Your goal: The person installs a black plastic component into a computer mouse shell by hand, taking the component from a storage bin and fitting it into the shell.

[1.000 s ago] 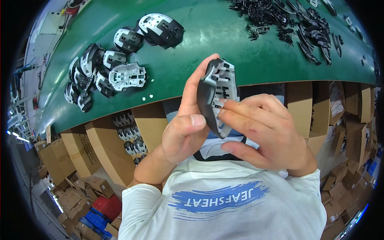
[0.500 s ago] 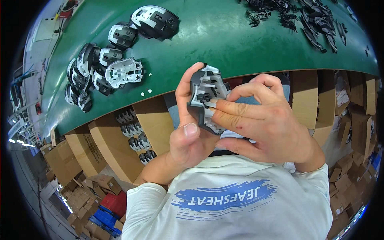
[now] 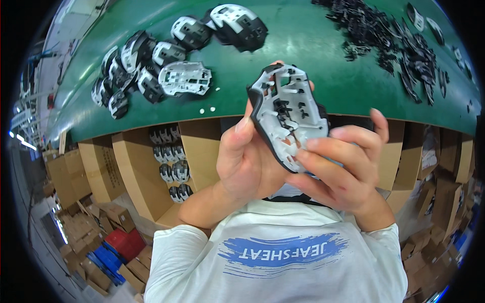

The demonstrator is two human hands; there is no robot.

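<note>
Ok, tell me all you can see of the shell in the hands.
The shell is a computer mouse housing, light grey inside with a black outer skin, apparently moulded plastic. Its hollow inside faces the camera, showing ribs, posts and cut-outs. It is held above the green table edge, tilted. The left hand cups it from behind, thumb on its left rim; the right hand fingertips press its lower right inside.

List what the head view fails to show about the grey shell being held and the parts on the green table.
- Grey shell: outer face turned away; lower edge covered by the right hand and left hand.
- Pile of small black parts: too small and tangled to tell apart; cut off by the top edge.
- Shells in the cardboard box: mostly hidden under the green table.
</note>
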